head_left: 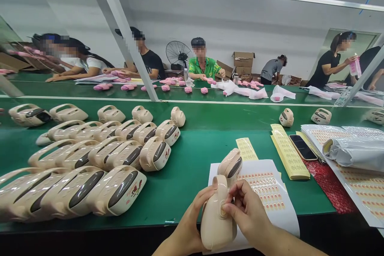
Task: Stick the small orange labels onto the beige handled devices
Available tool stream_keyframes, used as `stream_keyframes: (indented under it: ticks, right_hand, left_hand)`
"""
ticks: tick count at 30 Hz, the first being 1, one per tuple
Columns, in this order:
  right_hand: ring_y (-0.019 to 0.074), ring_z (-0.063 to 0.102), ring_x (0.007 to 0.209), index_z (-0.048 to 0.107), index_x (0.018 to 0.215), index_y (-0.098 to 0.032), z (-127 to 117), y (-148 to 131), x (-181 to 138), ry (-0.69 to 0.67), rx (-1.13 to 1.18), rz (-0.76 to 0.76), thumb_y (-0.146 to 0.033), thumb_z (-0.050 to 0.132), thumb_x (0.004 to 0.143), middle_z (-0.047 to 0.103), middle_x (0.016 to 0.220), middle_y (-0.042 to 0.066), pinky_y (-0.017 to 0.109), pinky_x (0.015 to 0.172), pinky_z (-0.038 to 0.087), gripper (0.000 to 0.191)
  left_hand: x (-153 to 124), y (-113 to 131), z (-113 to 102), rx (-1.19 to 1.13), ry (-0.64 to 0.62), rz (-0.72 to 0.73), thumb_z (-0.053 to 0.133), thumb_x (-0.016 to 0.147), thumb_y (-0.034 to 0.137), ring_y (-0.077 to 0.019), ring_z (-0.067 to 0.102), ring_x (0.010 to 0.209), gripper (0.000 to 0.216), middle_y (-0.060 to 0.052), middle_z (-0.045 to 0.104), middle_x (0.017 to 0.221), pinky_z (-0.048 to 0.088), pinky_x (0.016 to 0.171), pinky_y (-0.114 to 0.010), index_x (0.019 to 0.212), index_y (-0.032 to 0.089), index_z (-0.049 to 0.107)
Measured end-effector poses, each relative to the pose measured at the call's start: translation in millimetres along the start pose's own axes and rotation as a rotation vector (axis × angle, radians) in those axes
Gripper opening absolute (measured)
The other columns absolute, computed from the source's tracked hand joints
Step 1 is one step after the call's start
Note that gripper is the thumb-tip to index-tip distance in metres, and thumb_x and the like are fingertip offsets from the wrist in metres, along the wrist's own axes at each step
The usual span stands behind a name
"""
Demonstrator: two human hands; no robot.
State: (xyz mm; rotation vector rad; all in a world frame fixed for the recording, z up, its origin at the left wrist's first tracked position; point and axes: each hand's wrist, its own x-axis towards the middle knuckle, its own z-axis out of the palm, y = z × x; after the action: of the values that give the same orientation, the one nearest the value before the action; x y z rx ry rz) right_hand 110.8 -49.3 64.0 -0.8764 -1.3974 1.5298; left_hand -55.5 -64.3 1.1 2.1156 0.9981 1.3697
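My left hand grips a glossy beige plastic casing with a carry handle from its left side, holding it upright near the table's front edge. At the round boss where the handle meets the body, my right hand has thumb and forefinger pinched together. Whatever may be between those fingertips is too small to make out. Just behind stands a second beige casing with a dark window. Under and beside them lies a white sheet of small oval reddish stickers.
Rows of similar casings fill the left of the green table. A yellow label sheet, a phone and more sticker sheets lie at right. Beyond, casings stand on a green belt; several co-workers sit or stand behind it.
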Motion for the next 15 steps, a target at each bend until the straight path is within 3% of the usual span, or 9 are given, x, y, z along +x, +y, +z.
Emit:
stream_keyframes:
  ticks: [6,10,13,15]
  right_hand:
    - [0.0121,0.051,0.063,0.047,0.077,-0.021,-4,9,1,-0.017,-0.125,-0.077,-0.020,0.055,0.070,0.055,0.071,-0.002,0.024,0.057,0.042,0.011]
    - [0.0132,0.053,0.064,0.049,0.087,-0.022,-7,14,0,0.003,-0.304,-0.161,-0.019,0.052,0.073,0.055,0.074,0.000,0.026,0.059,0.045,0.015]
    - [0.0200,0.054,0.087,0.048,0.108,-0.022,-12,15,2,0.071,-0.510,-0.310,-0.022,0.058,0.070,0.054,0.096,0.006,0.035,0.076,0.047,0.040]
    - [0.0260,0.044,0.113,0.036,0.126,-0.022,-15,14,5,0.051,-0.572,-0.354,-0.023,0.062,0.066,0.044,0.122,0.011,0.041,0.092,0.041,0.066]
  left_hand:
    - [-5,-4,0,0.015,0.006,0.010,0.078,0.055,0.031,-0.0341,0.050,0.113,0.091,-0.012,0.049,0.123,0.044,0.090,-0.047,0.130,0.033,0.027]
    - [-5,-6,0,0.029,-0.003,0.005,0.078,0.054,0.030,-0.0350,0.049,0.114,0.092,-0.012,0.048,0.125,0.043,0.091,-0.048,0.131,0.033,0.027]
    - [-4,-6,1,0.031,0.004,0.021,0.079,0.053,0.030,-0.0354,0.049,0.114,0.094,-0.013,0.047,0.126,0.044,0.090,-0.048,0.131,0.032,0.027]
    - [-4,-5,1,0.044,0.002,0.050,0.078,0.055,0.029,-0.0344,0.048,0.115,0.093,-0.014,0.046,0.127,0.044,0.090,-0.047,0.131,0.031,0.027]
